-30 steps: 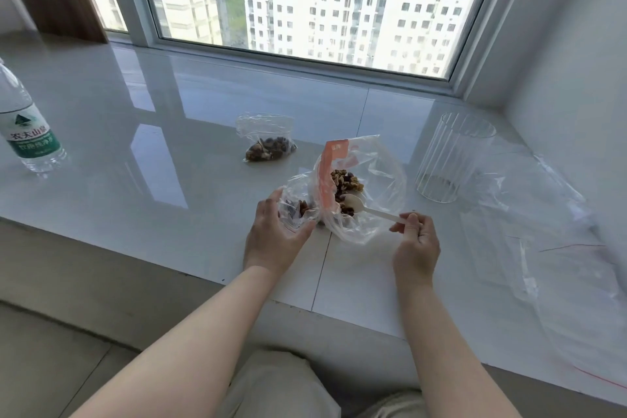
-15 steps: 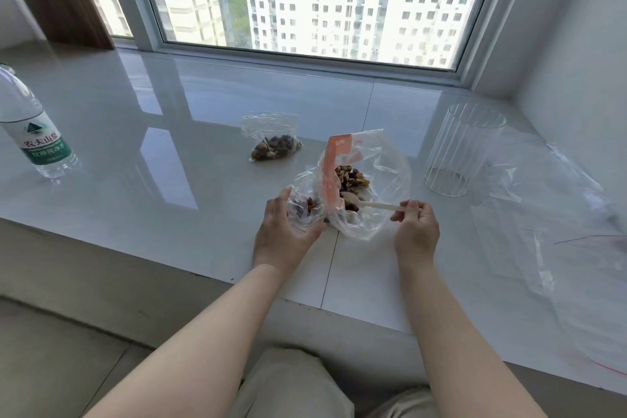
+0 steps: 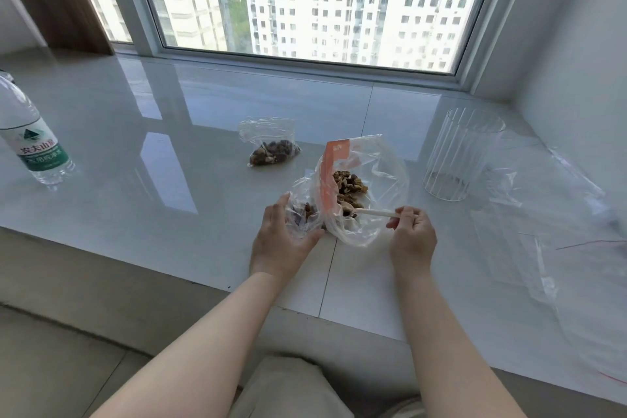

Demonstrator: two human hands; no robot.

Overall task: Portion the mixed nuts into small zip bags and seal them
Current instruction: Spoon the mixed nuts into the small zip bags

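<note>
Item 1. Large zip bag [image 3: 376, 180], clear with an orange strip at its mouth; lies at centre of the white tiled sill [image 3: 135, 146], mouth propped open toward the person, presumably so the spoon can enter. Holds the loose mixed nuts [image 3: 349, 188].

Item 2. White plastic spoon [image 3: 371, 212]; bowl inside the large bag among the nuts, handle pinched between thumb and fingertips of the right hand [image 3: 412, 241], at 3 o'clock of the bag. Judged: mid-scoop.

Item 3. Small zip bag [image 3: 303, 210], partly filled, touching the large bag at its 9 o'clock. The left hand [image 3: 281, 244] cups it, thumb and fingers curved round the plastic, likely keeping the mouth up and close for a short transfer.

Item 4. Filled small bag [image 3: 271, 146], at 11 o'clock of the large bag, set apart; whether sealed cannot be told.

Item 5. Ribbed clear glass [image 3: 458, 156], upright, at 2 o'clock.

Item 6. Spare clear bags [image 3: 559, 231], flat, at 3 o'clock, within right-hand reach.

Item 7. Water bottle [image 3: 32, 142], far off at 9 o'clock.
</note>
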